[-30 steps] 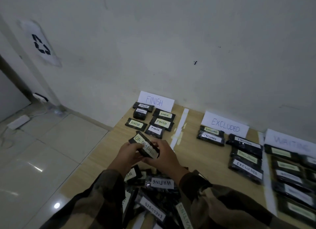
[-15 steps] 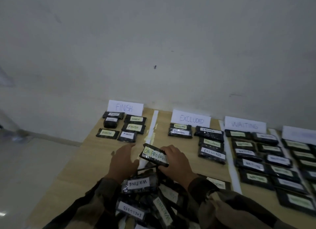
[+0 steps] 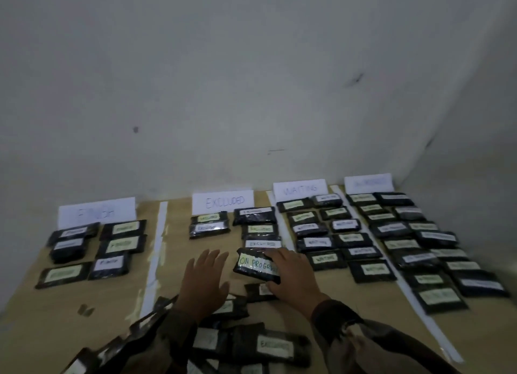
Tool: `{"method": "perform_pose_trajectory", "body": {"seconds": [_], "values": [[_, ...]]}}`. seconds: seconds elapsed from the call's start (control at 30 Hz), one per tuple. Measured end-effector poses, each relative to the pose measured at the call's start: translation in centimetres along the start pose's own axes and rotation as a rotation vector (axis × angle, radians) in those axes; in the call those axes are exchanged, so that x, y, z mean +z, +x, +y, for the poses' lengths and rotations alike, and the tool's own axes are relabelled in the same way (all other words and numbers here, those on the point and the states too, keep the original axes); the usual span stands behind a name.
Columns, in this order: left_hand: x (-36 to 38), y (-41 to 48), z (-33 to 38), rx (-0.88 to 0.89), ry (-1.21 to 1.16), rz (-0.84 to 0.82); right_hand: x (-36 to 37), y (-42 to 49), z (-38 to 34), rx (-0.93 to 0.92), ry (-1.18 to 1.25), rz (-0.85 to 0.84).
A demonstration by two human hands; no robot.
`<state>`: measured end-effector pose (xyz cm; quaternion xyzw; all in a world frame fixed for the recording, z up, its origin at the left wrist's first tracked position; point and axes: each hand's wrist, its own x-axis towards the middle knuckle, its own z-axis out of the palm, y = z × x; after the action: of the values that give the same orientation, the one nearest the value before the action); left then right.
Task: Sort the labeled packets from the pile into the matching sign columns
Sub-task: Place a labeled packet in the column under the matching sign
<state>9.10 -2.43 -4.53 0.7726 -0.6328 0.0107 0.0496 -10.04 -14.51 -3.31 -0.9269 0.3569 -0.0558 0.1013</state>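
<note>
Head view: right hand (image 3: 293,275) grips a black plastic packet labelled ON PROGRESS (image 3: 256,264) just in front of the white paper EXCLUDED sign (image 3: 223,201). Left hand (image 3: 205,278) open, fingers spread. Four columns well filled; dark unsorted pile (image 3: 251,345) left, nearer than that sign.

Left hand (image 3: 204,284) lets go
It has opened flat; the right hand (image 3: 293,275) alone now carries the ON PROGRESS packet (image 3: 256,264) forward.

Far-right sign (image 3: 368,183), lettering illegibly blurred
</note>
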Motion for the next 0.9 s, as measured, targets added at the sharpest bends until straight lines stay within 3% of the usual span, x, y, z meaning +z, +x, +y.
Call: {"method": "perform_pose_trajectory", "body": {"seconds": [0.43, 0.63, 0.9], "values": [[2.1, 7.6, 18.6, 0.255, -0.180, -0.044, -4.3, -10.7, 16.0, 0.283, -0.013, 0.015], [3.5, 8.3, 26.8, 0.243, -0.270, -0.110, -5.5, -15.4, 22.7, 0.368, -0.038, -0.039], [6.1, 8.3, 35.9, 0.316, -0.194, -0.120, -5.4, -20.7, 30.7, 0.417, -0.011, -0.021]]}}
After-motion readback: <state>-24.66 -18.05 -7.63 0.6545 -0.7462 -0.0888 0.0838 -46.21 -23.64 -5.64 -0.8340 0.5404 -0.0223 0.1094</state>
